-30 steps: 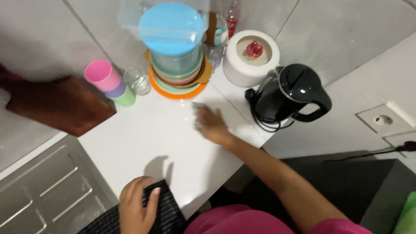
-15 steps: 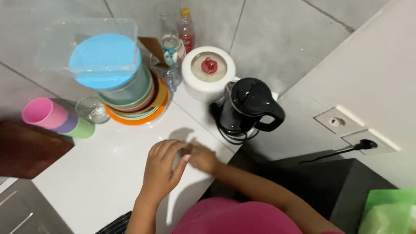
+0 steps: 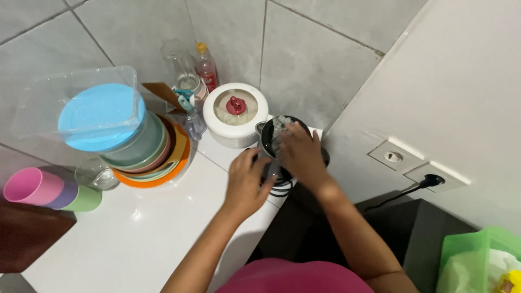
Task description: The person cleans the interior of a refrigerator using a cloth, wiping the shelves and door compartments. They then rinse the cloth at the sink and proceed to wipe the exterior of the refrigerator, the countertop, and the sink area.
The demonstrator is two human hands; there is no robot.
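Your right hand (image 3: 303,154) is lying spread over the top of the black electric kettle (image 3: 271,142), fingers loosely curled across its lid and handle side, with something pale and blurred under the fingertips that you cannot make out from here. Whether that hand is actually gripping the handle is not clear, since the hand itself is covering it. Your left hand (image 3: 247,182) is reaching in from the counter side, fingers half curled, pressing against the kettle's lower body and base near its coiled cord; it seems to be steadying rather than clasping.

The kettle is sitting at the far right corner of the white counter (image 3: 141,233), hard against the right edge and just beside the white round pot with a red knob (image 3: 235,113). To the left, the stack of coloured bowls under a blue lid (image 3: 133,138) is standing toward the back edge, and the nested pastel cups (image 3: 46,191) are lying on their side near the left edge.

You appear to be getting both hands onto the kettle. Any shift from here is calling for a firm hold on the handle and care with the cord.
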